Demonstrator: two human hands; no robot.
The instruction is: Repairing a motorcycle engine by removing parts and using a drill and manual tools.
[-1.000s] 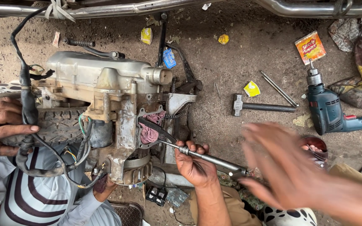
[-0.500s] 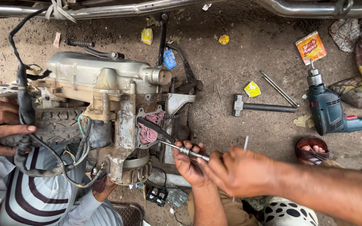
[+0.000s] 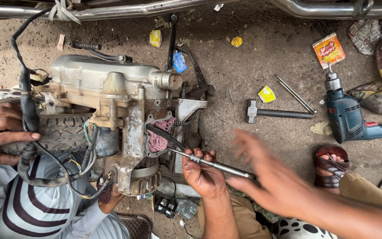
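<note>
Half a second on, the right hand (image 3: 284, 186) has let go of the long steel rod with a ribbed grip (image 3: 215, 164) and pulled back to the right; it now hangs blurred, fingers spread open, holding nothing, just beside the rod's free end. The left hand (image 3: 204, 175) is wrapped tight around the rod's middle. The rod slants up and left, and its black tip sits against a pink rag (image 3: 158, 140) stuffed into an opening of the grimy grey metal engine casing (image 3: 111, 88) lying on the dirt ground (image 3: 253, 62). At far left, another person's hand (image 3: 1, 132) rests on a black tyre (image 3: 63, 132) and a thick black cable (image 3: 27, 106). Well apart to the right lie a steel hammer (image 3: 275, 113) and a teal power drill (image 3: 354, 121), with a sandalled foot (image 3: 332, 166) below them.
</note>
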